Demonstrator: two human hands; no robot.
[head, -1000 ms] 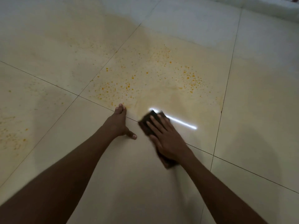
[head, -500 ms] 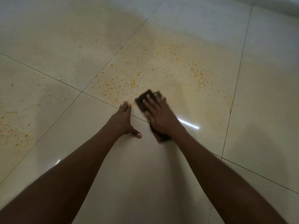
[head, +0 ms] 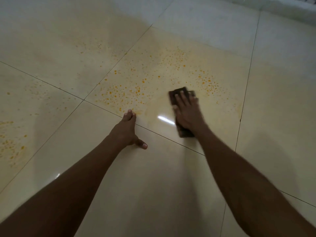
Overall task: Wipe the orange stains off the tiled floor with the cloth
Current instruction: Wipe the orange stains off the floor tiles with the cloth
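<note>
A dark brown folded cloth [head: 177, 92] lies flat on the cream tiled floor [head: 171, 177]. My right hand [head: 187, 113] presses it down with straight, spread fingers. Orange speckled stains [head: 123, 94] cover the tile to the left of the cloth, and more orange specks [head: 209, 84] lie just beyond it to the right. My left hand [head: 127, 130] rests flat on the floor at a grout line, fingers straight, thumb out to the right. A smeared wet patch [head: 159, 108] lies between the two hands.
Further orange stains [head: 10, 144] mark the tile at the far left, and faint ones [head: 92, 47] the tile behind. Dark grout lines cross the floor. A pale wall base [head: 290, 6] runs along the top right corner.
My right hand has slid the cloth to the right and slightly away, from beside my left hand toward the right cluster of specks. My left hand has stayed planted.
</note>
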